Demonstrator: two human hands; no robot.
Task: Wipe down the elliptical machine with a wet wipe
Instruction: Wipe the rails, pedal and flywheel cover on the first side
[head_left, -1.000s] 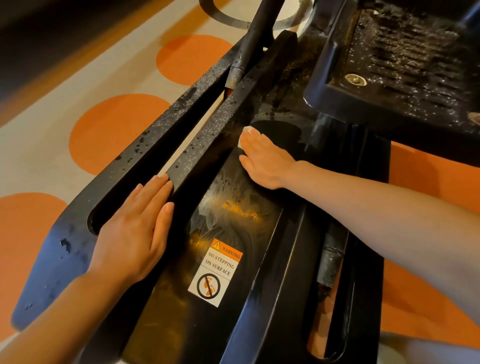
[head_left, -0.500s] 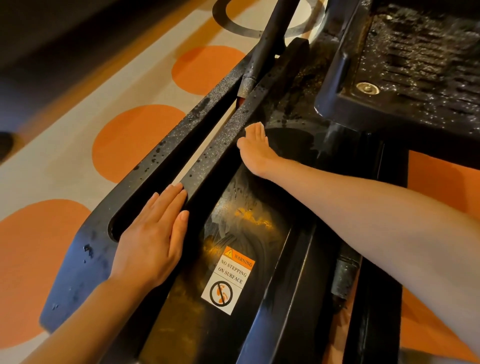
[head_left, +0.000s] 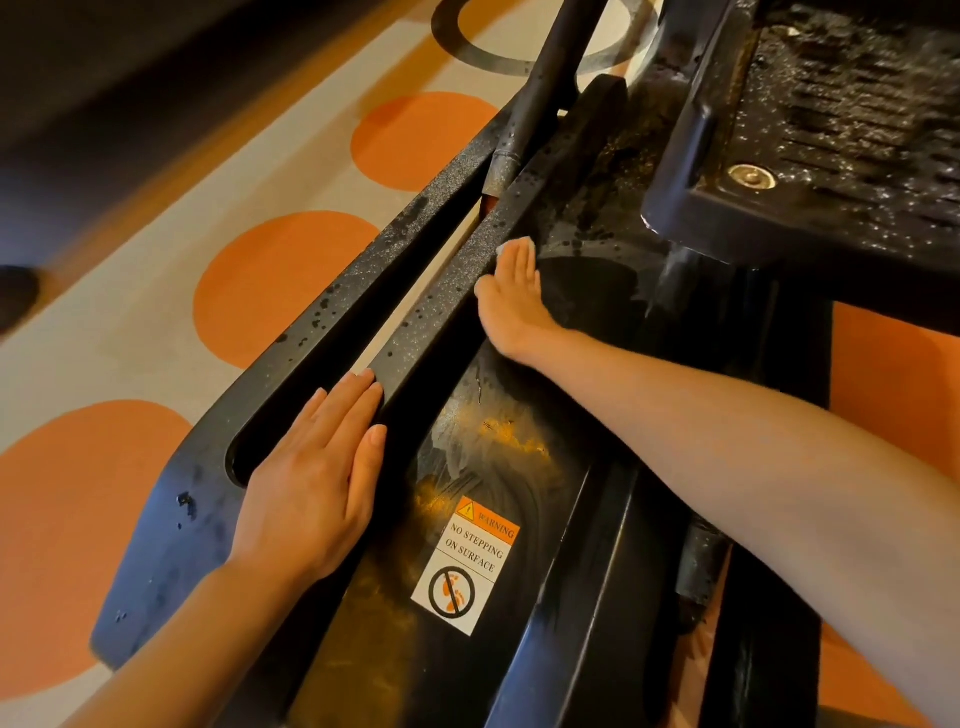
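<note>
Head view: the right hand presses a wet wipe with straight fingers against the elliptical machine base cover, at 12 o'clock from the warning label. Only a white edge of the wipe shows past the fingertips. The left hand rests flat, fingers straight, on the slotted rail at 9 o'clock. Smear marks indicate the cover is partly wiped; orange residue, the speckled rail and the pedal appear unfinished.
</note>
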